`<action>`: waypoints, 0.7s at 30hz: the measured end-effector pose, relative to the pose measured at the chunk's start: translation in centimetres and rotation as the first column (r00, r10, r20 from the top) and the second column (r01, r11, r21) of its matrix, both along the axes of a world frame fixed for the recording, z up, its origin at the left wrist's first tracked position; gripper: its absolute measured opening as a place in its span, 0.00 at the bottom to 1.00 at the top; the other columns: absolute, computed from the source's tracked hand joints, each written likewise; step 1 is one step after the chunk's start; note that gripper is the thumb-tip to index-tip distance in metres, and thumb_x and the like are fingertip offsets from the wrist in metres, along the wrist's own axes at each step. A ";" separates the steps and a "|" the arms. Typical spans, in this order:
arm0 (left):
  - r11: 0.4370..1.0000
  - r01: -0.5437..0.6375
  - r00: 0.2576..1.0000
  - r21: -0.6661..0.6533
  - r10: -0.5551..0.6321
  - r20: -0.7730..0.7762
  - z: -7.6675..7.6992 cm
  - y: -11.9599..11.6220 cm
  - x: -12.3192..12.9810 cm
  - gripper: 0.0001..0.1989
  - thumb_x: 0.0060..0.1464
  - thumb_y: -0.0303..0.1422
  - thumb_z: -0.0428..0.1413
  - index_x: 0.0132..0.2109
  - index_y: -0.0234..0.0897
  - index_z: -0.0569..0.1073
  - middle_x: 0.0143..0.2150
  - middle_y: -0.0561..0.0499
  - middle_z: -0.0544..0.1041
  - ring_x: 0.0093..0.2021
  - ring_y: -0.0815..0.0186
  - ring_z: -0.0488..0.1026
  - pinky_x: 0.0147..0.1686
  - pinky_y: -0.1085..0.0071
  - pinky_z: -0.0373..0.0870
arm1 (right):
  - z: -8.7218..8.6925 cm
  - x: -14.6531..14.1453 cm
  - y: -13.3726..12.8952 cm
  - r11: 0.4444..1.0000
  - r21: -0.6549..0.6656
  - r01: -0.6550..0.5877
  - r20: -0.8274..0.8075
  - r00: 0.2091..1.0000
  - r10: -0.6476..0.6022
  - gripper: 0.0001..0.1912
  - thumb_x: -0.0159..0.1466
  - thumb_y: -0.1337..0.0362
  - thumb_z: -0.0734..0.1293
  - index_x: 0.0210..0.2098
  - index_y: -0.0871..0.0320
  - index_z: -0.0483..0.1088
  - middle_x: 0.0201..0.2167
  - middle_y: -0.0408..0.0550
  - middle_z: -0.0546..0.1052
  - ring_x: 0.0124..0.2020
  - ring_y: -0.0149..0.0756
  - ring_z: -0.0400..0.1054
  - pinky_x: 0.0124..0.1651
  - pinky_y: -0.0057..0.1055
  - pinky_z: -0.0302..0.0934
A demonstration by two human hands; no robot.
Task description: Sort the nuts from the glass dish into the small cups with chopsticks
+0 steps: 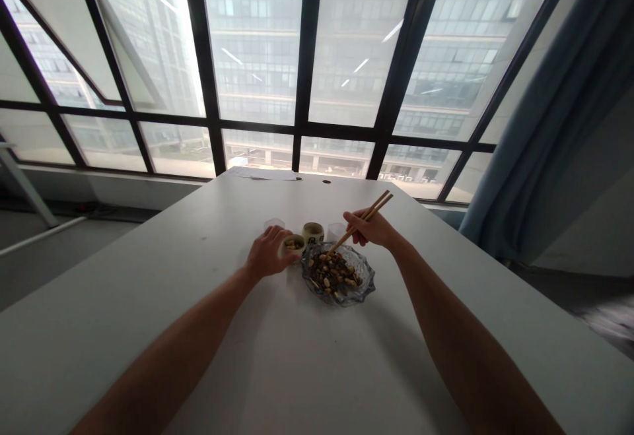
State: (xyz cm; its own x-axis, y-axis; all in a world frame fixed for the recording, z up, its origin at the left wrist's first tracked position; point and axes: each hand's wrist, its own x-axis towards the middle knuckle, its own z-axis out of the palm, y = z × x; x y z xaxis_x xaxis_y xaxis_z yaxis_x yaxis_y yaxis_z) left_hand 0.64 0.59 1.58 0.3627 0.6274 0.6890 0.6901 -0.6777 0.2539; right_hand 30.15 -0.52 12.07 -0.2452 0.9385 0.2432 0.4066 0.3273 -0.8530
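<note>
My right hand (367,227) grips a pair of wooden chopsticks (379,202), their tips down among the pieces in a clear glass bowl (369,284). That bowl, with a wavy rim, holds a mix of dark and pale bits (334,273) that look like nuts or seeds. At the bowl's left side, my left hand (270,250) is wrapped round a small light-coloured cup (301,239) with some pale pieces inside. Just behind stands a second small cup (313,230) with dark lettering; its inside is too small to make out.
Two clear plastic containers (337,229) stand behind the cups, partly hidden by my hands. Sheets of paper (262,173) lie at the far edge of the white table (222,369). Beyond it are large windows; a blue curtain (525,131) hangs at right.
</note>
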 end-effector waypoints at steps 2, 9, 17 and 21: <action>1.000 -0.009 0.999 -0.008 0.008 -0.031 0.0 -0.3 0.5 0.27 0.52 0.52 0.59 0.53 0.41 0.72 0.52 0.41 0.74 0.55 0.50 0.69 0.56 0.56 0.68 | 0.1 0.0 -0.1 1.000 -0.002 0.001 -0.012 1.000 -0.001 0.31 0.54 0.36 0.69 0.19 0.61 0.71 0.09 0.46 0.71 0.08 0.26 0.59 0.10 0.21 0.50; 0.988 -0.077 0.992 -0.137 0.063 -0.107 -0.8 -0.1 0.9 0.31 0.54 0.46 0.59 0.62 0.42 0.65 0.58 0.41 0.73 0.56 0.49 0.72 0.51 0.57 0.72 | 0.6 0.1 -0.3 1.000 -0.010 0.013 -0.117 0.993 -0.014 0.31 0.52 0.36 0.71 0.18 0.61 0.72 0.09 0.46 0.71 0.08 0.27 0.60 0.10 0.23 0.54; 0.971 -0.095 0.995 -0.221 0.102 0.020 -1.7 0.2 1.4 0.41 0.45 0.41 0.65 0.65 0.42 0.62 0.61 0.41 0.71 0.54 0.48 0.74 0.54 0.56 0.71 | 0.6 1.9 1.8 0.959 -0.241 0.150 -0.508 0.822 -0.256 0.23 0.64 0.50 0.67 0.20 0.58 0.65 0.09 0.44 0.66 0.09 0.26 0.55 0.10 0.24 0.50; 0.983 -0.066 0.998 -0.173 0.069 0.013 -1.5 0.3 1.3 0.42 0.43 0.41 0.66 0.65 0.42 0.62 0.61 0.41 0.70 0.54 0.48 0.74 0.53 0.57 0.72 | 0.5 2.1 2.1 0.952 -0.282 0.121 -0.541 0.799 -0.262 0.22 0.66 0.50 0.65 0.21 0.57 0.63 0.10 0.42 0.64 0.09 0.26 0.53 0.10 0.24 0.50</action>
